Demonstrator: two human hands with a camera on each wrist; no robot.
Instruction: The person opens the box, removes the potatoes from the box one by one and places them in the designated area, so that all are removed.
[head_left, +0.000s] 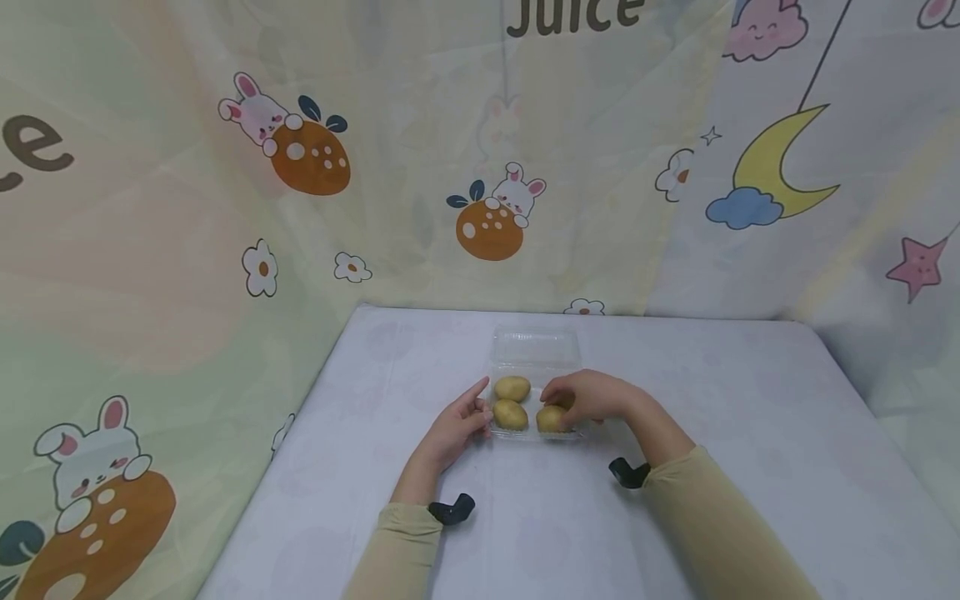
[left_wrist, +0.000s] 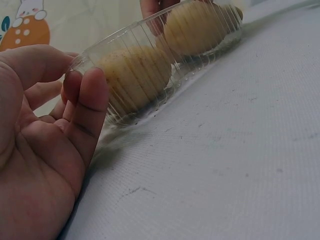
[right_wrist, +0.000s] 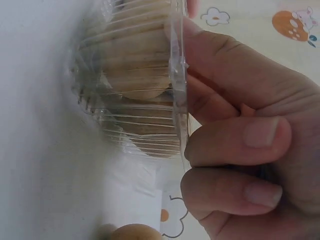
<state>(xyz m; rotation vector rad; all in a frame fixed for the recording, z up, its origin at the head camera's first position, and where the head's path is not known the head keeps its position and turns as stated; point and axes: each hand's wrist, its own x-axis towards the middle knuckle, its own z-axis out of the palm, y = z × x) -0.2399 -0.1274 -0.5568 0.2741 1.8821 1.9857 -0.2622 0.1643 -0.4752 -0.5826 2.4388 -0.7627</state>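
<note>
A clear plastic clamshell box (head_left: pixel 534 433) stands on the table with its ridged lid (head_left: pixel 536 346) folded back. Two potatoes sit one behind the other on its left side: a rear potato (head_left: pixel 512 388) and a front potato (head_left: pixel 510 414). At the front right, my right hand (head_left: pixel 600 395) holds another potato (head_left: pixel 552 418) from above, thumb and fingers reaching over the rim. My left hand (head_left: pixel 454 427) pinches the left rim of the box between thumb and fingers. In the left wrist view, that hand (left_wrist: pixel 60 110) is right at the box corner, beside a potato (left_wrist: pixel 135 77).
A white cloth covers the table (head_left: pixel 360 400). Behind it hangs a printed curtain (head_left: pixel 420 125) with rabbits, flowers and a moon. Black wrist straps (head_left: pixel 453 510) sit on both forearms. A rounded brownish thing (right_wrist: pixel 135 233) shows at the bottom edge of the right wrist view.
</note>
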